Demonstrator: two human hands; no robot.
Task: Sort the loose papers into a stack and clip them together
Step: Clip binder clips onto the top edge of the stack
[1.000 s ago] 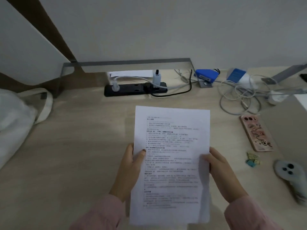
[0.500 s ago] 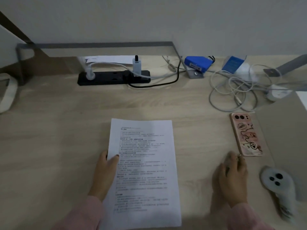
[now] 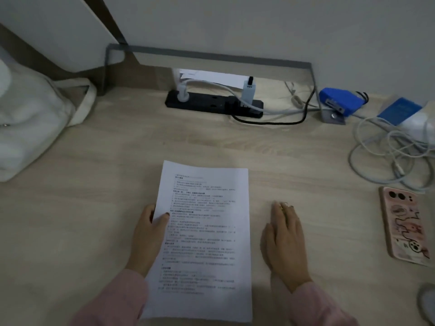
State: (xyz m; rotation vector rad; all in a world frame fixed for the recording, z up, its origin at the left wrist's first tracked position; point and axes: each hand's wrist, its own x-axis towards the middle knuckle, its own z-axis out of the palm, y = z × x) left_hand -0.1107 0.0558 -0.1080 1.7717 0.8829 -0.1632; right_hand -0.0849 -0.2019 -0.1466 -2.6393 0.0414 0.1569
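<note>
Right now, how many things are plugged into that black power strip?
3 on the power strip: a white plug at its left end, a black plug towards its right end, a white charger upright beside that. None seems hidden.

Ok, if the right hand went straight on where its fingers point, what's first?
From the right hand, bare desk, then likely the black cable looped by the power strip; depth unclear.
</note>
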